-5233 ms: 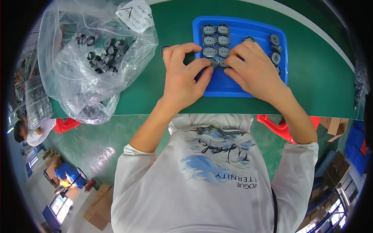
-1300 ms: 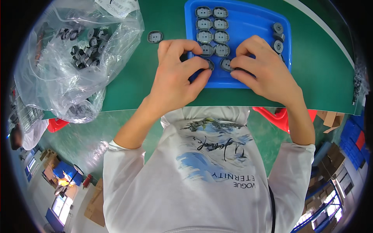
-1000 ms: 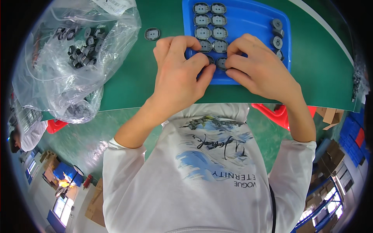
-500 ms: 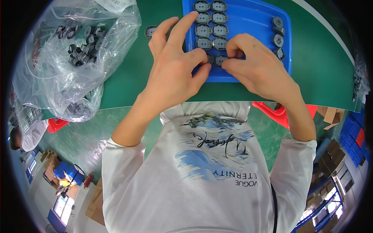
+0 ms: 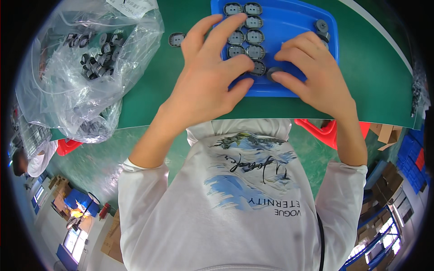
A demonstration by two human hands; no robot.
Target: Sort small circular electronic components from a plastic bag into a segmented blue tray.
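Observation:
Two columns of grey oval plastic housings (image 5: 254, 36) lie in a blue tray (image 5: 296, 20). My left hand (image 5: 210, 74) hovers over the left column and hides part of it; its fingers are spread, with a gap between thumb and index finger. Close to the index fingertip lies the lowest visible housing (image 5: 257, 68). My right hand (image 5: 318, 74) is over the tray with fingers apart and curved, holding nothing. Its thumb tip is at a dark round piece (image 5: 273, 73); whether they touch I cannot tell. Small grey wheel-like parts (image 5: 322, 25) stand along the tray's right side, partly covered by that hand.
A clear plastic bag (image 5: 140, 67) with several dark wheel-like parts spreads over the left of the green table (image 5: 181, 13). One loose oval housing (image 5: 176, 39) lies between bag and tray. A red stool (image 5: 316, 131) shows below the table edge.
My right hand has opened and drawn back to the right, uncovering the dark round piece. My left hand has shifted slightly right, its thumb and index finger still apart.

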